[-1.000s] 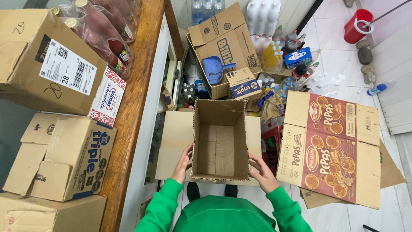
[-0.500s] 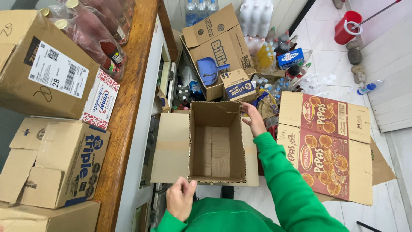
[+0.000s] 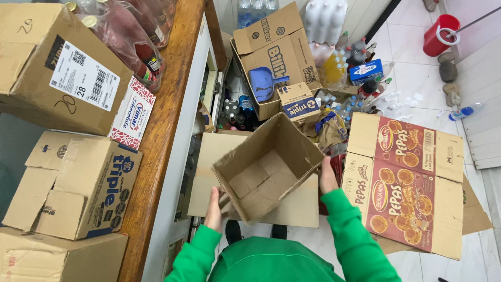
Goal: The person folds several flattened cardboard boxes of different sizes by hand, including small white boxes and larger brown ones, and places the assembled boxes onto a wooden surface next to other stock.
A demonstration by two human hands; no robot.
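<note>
Both my hands hold the empty box (image 3: 269, 169), tilted, beside the counter (image 3: 172, 104): left hand (image 3: 213, 209) underneath, right hand (image 3: 327, 176) flat against its side. Loose flaps could slip free.

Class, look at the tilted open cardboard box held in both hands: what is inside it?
The cardboard box shows only its bare folded bottom flaps; nothing lies on them. The near wall hides the corner by the left hand.
</note>
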